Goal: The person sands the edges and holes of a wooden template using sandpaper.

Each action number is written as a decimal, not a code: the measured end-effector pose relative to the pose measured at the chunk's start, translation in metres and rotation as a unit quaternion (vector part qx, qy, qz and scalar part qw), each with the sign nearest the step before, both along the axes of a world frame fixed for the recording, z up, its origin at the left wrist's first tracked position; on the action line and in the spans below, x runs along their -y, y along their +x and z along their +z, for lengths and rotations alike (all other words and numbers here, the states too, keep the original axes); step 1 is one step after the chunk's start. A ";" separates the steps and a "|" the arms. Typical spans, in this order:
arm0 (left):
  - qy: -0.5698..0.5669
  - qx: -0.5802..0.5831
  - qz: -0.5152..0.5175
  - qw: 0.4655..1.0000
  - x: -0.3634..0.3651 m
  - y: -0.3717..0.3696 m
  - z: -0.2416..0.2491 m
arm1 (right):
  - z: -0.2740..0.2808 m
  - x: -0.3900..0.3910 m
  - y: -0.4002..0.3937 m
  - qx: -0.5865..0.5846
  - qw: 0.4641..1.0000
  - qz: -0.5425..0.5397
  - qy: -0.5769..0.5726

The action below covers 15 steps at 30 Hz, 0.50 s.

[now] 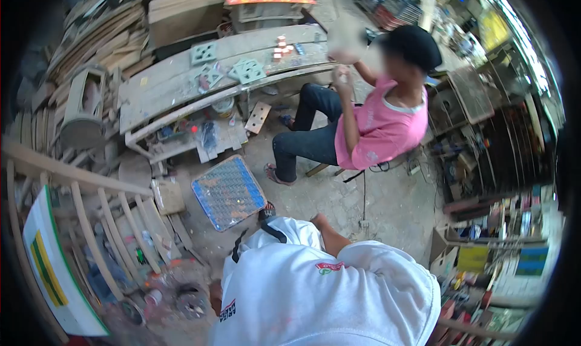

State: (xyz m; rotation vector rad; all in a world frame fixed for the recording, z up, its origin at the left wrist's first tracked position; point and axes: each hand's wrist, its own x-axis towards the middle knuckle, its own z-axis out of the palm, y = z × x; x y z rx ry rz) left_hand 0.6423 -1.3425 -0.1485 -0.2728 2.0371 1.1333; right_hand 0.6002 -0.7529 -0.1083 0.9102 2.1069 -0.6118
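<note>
My right forearm comes out of a white sleeve, and at its end the edge of my right hand (318,219) shows beside the white shirt (315,285); its fingers are hidden. A small patch of skin at the shirt's left edge may be part of my left hand or arm; no fingers can be made out there. Black straps lie over the white cloth near a patterned blue mat or board (229,193) on the floor. What either hand holds, if anything, does not show.
A co-worker in a pink shirt (387,125) sits at a long wooden bench (163,82), hands raised. Pale green perforated pieces (249,71) and small red-and-white blocks (282,48) lie on it. Slatted wooden frames (97,237) stand left, cluttered shelves (496,146) right.
</note>
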 end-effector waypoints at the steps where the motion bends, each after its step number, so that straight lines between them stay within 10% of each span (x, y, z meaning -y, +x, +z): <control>1: 0.021 -0.024 0.022 0.999 -0.004 -0.010 -0.006 | 0.006 -0.006 0.012 0.022 0.998 -0.052 0.001; 5: 0.069 -0.054 0.301 0.950 -0.058 -0.083 0.087 | 0.019 -0.037 0.005 -0.154 0.960 -0.107 -0.210; 7: 0.032 -0.088 0.320 0.943 -0.078 -0.124 0.119 | 0.025 -0.041 -0.033 -0.116 0.967 0.028 -0.226; 15: 0.062 -0.011 0.284 0.957 -0.091 -0.245 0.122 | 0.084 -0.003 -0.199 -0.161 0.957 -0.034 -0.238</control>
